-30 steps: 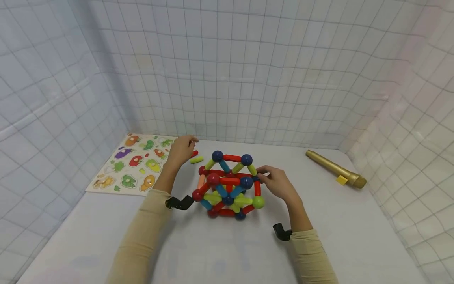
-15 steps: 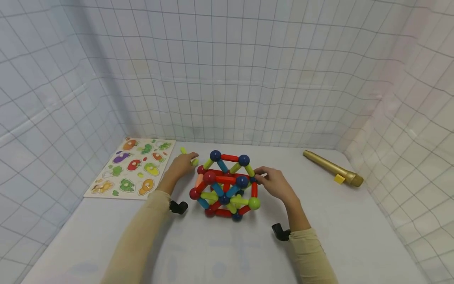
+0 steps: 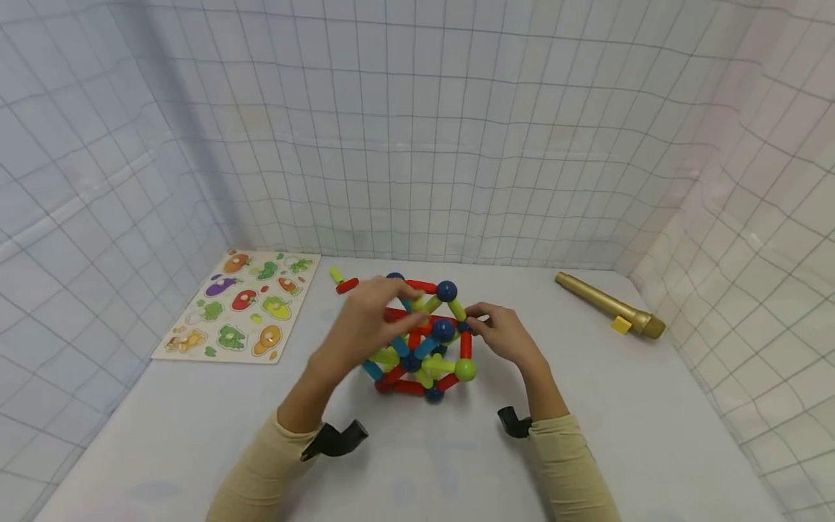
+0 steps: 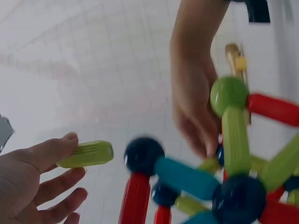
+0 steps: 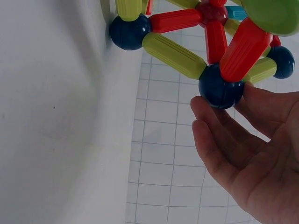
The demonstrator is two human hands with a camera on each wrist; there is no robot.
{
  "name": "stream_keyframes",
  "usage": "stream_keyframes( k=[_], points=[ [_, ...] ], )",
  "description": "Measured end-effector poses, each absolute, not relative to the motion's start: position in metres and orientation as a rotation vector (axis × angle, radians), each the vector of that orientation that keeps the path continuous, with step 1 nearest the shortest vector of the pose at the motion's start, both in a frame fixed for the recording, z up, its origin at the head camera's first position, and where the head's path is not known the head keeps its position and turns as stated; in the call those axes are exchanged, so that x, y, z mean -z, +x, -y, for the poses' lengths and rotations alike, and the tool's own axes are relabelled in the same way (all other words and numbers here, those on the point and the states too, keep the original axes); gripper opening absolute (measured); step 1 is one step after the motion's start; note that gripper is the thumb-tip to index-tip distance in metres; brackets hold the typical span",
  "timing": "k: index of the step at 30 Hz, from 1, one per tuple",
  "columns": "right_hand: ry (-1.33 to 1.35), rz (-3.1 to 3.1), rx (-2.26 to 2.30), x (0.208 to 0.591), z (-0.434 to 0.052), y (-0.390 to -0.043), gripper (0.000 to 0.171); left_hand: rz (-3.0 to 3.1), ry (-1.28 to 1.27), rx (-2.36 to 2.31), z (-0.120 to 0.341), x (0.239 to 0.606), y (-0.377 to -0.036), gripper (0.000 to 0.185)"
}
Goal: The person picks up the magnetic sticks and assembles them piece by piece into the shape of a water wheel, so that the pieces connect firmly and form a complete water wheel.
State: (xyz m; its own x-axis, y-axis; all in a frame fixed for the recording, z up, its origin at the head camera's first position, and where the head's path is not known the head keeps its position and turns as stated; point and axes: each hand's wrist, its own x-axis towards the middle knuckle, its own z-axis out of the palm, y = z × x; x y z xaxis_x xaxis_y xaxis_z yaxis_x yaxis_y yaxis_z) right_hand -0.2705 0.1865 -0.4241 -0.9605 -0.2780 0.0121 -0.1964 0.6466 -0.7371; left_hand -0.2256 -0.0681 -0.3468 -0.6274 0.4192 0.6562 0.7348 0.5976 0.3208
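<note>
A loose yellow-green stick (image 4: 86, 154) is pinched level in the left hand (image 3: 365, 322), just beside the rod-and-ball frame (image 3: 427, 348) standing on the table.

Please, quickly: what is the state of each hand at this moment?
Left hand: pinches a yellow-green rod over the ball-and-rod structure.
Right hand: fingertips on a dark blue ball of the structure, fingers relaxed.

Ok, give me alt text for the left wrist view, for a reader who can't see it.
The left hand pinches a short yellow-green ribbed plastic stick at its fingers, just left of a toy frame of coloured plastic sticks and balls. The stick's free end lies near a dark blue ball on the frame. Behind, the right hand touches the frame's far side.
</note>
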Motion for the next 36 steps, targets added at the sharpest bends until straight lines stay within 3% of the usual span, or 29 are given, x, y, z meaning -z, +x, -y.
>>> stream_keyframes(
  k=[4,8,20,30,36],
  points=[
    [-0.399,-2.76,1.23,0.425,-0.188,-0.271,0.029,2.346,-1.195,0.545,0.026,0.351,-0.21,0.025],
    [-0.393,-2.745,1.24,0.425,-0.188,-0.27,0.029,2.464,-1.283,0.383,0.006,0.36,-0.212,0.021],
    [-0.406,-2.746,1.206,0.422,-0.187,-0.27,0.029,2.676,-1.24,0.304,0.009,0.36,-0.228,0.014],
    [-0.403,-2.746,1.214,0.423,-0.187,-0.269,0.029,2.738,-1.356,0.363,0.011,0.358,-0.236,0.013],
    [-0.395,-2.746,1.21,0.422,-0.187,-0.268,0.029,2.855,-1.378,0.393,0.01,0.352,-0.239,0.019]
  ],
)
